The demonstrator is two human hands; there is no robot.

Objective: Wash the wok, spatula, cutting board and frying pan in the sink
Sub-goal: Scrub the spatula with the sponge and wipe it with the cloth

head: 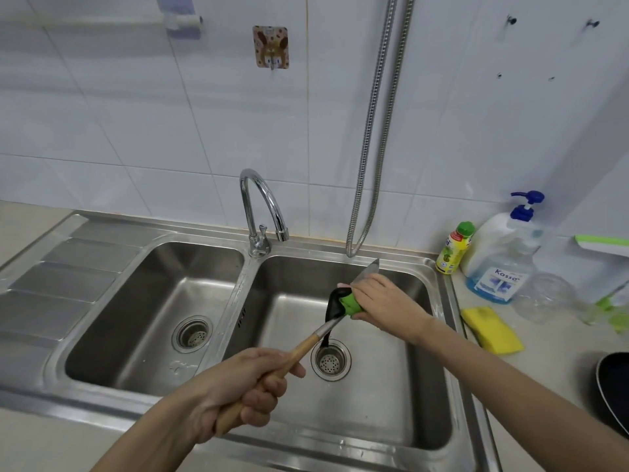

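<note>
I am working over the right basin of the steel double sink (439,396). My left hand (238,393) grips the wooden handle of the spatula (332,310), whose black head points up and away from me above the drain. My right hand (381,298) holds a green sponge (350,303) wrapped against the spatula head. A pointed metal blade (369,269) shows just behind my right hand. The dark frying pan (612,386) lies on the counter at the right edge, partly out of frame. No wok or cutting board is in view.
The curved faucet (262,202) stands between the basins, no water running. A flexible metal hose (371,131) hangs down the tiled wall. On the right counter stand a pump soap bottle (500,257), a small green-capped bottle (454,248), a glass jar (541,298) and a yellow sponge (492,330).
</note>
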